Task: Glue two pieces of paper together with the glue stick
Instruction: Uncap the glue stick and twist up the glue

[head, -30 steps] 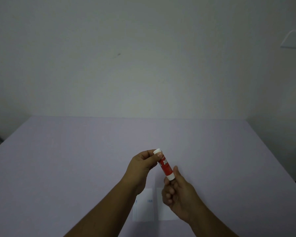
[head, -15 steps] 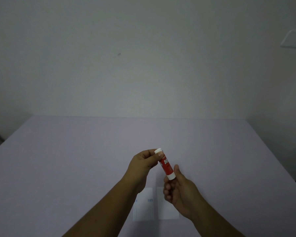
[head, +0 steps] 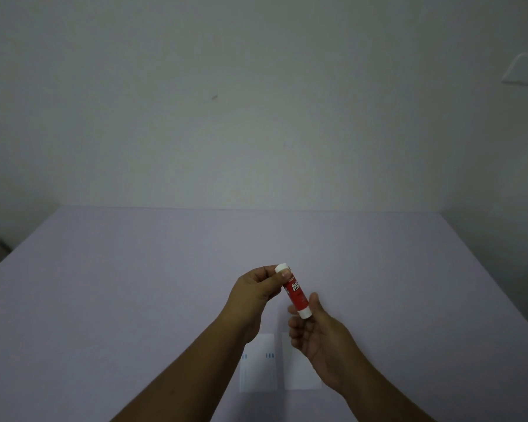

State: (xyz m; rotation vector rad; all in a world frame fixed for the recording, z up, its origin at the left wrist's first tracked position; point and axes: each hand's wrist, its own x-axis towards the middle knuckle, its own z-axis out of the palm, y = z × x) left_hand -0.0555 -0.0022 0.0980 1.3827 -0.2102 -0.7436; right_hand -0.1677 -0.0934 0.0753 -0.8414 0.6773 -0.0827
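I hold the glue stick (head: 295, 292) up in the air between my two hands, above the bench (head: 134, 284), because I judge the cap has to come off before any glue can reach paper. The stick leans, its white top end tipped away from me and to the left, its white bottom end toward me and to the right. My left hand (head: 256, 289) takes the top end: the thumb and the first fingers (head: 282, 275) are closed in a pinch on the white cap (head: 281, 267), with the rest of that hand curled loosely behind. My right hand (head: 319, 336) steadies the other end, the thumb lying along the right side of the red barrel and the fingertips touching the white base (head: 304, 313); the remaining fingers are half bent and hold nothing else. With one hand on each end I can pull or twist the two apart, I reckon. Whether the cap has started to part from the barrel I cannot tell, as my own thumb covers the seam. The two pieces of paper lie flat on the bench below the glue stick and nearer to me, side by side with a narrow gap: the left paper (head: 261, 373), with small blue marks, and the right paper (head: 296, 370), partly hidden by my right hand. Laid so, they are ready for gluing.
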